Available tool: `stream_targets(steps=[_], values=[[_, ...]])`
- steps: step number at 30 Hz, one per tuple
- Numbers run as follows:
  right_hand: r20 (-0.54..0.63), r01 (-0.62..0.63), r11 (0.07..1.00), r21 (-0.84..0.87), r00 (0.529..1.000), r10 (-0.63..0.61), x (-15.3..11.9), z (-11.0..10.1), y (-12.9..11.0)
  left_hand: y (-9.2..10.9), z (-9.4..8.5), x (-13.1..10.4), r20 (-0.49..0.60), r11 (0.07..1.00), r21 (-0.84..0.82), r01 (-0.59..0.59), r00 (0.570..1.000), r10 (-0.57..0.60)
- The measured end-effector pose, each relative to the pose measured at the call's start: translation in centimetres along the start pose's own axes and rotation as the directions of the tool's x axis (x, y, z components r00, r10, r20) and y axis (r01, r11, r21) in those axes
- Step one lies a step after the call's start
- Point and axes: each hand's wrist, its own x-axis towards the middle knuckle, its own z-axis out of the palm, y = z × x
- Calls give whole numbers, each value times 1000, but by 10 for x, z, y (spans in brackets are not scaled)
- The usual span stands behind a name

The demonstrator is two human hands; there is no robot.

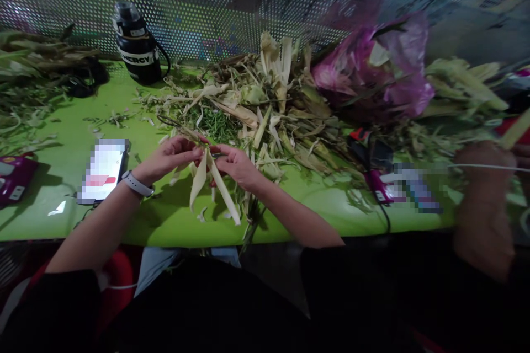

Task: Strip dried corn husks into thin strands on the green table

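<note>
My left hand point(180, 153) and my right hand point(236, 164) meet over the near part of the green table point(174, 229). Between them they pinch a pale corn husk point(210, 168), whose two long strips hang down below the fingers. My left fingers are closed on its upper end, where thin stems stick out. My right fingers close on it from the other side; a small dark thing shows by them, too unclear to name. A wide heap of dry husks point(248, 113) lies just beyond my hands, with a patch of thin green strips point(217, 124) in it.
A black bottle point(138, 49) stands at the back left, a lit phone point(103, 171) near my left forearm. A pink plastic bag point(372, 74) rests right of the heap. Another person's hand point(484, 171) works at the far right. A perforated metal panel point(215, 0) borders the back.
</note>
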Motion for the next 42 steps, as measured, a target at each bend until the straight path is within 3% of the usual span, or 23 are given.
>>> stream_targets(steps=[3,6,8,10,13,15,21,24,27,35,42], values=[[-110,146,908,-393,973,-204,-6,4,0,0,8,-1,16,1000,10,17,1000,-17],[-82,305,616,-727,852,-518,-11,6,-3,1,15,-1,24,999,14,40,999,-40],[-40,360,497,-789,778,-627,-11,6,-6,3,16,-2,15,999,1,33,999,-33],[-54,372,535,-758,783,-620,-11,5,-8,5,14,-3,1,999,4,36,999,-36],[-118,311,726,-614,873,-473,-9,3,-6,4,11,-3,-1,995,65,74,997,-74],[-154,275,802,-531,899,-410,-7,3,-2,1,11,-3,-18,992,104,68,998,-67],[-186,205,901,-383,938,-292,-4,4,1,-8,11,-1,-89,988,156,1,996,13],[-172,138,945,-296,966,-194,-3,3,-1,-7,10,0,-78,988,151,31,997,-19],[-162,94,958,-270,977,-141,-2,2,-4,-2,10,-1,-57,987,154,53,997,-45],[-71,146,900,-412,979,-191,-4,0,-9,3,13,-4,-94,987,122,106,991,-94],[-61,186,890,-416,971,-232,-2,-1,-2,2,15,-3,-79,995,90,37,996,-30]])
